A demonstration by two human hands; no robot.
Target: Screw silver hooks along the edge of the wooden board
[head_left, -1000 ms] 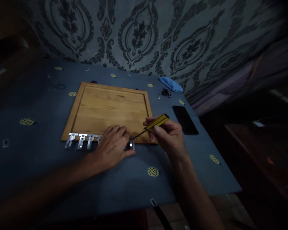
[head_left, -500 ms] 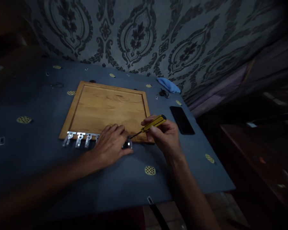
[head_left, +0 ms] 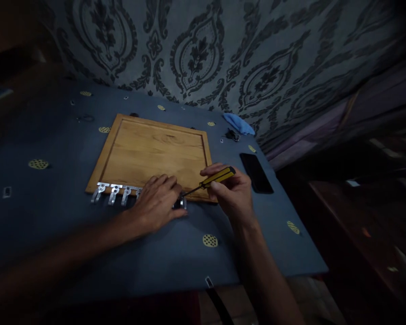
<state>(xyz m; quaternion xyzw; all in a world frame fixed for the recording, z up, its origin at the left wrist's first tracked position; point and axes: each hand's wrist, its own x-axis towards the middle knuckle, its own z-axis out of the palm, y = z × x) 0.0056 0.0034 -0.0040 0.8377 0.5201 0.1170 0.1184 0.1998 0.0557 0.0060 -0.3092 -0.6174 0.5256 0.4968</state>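
A framed wooden board (head_left: 159, 149) lies flat on the blue cloth-covered table. Along its near edge runs a metal hook rail (head_left: 114, 193), with several hooks hanging past the edge. My left hand (head_left: 159, 201) is pressed over the rail's right part, fingers curled on the board and thumb below by the end hook, hiding the middle of the rail. In my right hand (head_left: 235, 194) is a yellow and black screwdriver (head_left: 218, 177), its handle pinched between thumb and fingers. The shaft slants down to the left, and its tip meets the rail's right end beside my left fingers.
A black phone (head_left: 256, 173) lies right of the board. Behind it are a small dark tangled item (head_left: 232, 134) and a blue cloth (head_left: 238, 123). A dark, thin object (head_left: 85, 118) lies at the back left. Patterned fabric (head_left: 196, 54) rises behind the table.
The view has shifted slightly, so the board and table sit a little differently in the picture. Both hands keep their places, and the screwdriver handle looks slightly turned.
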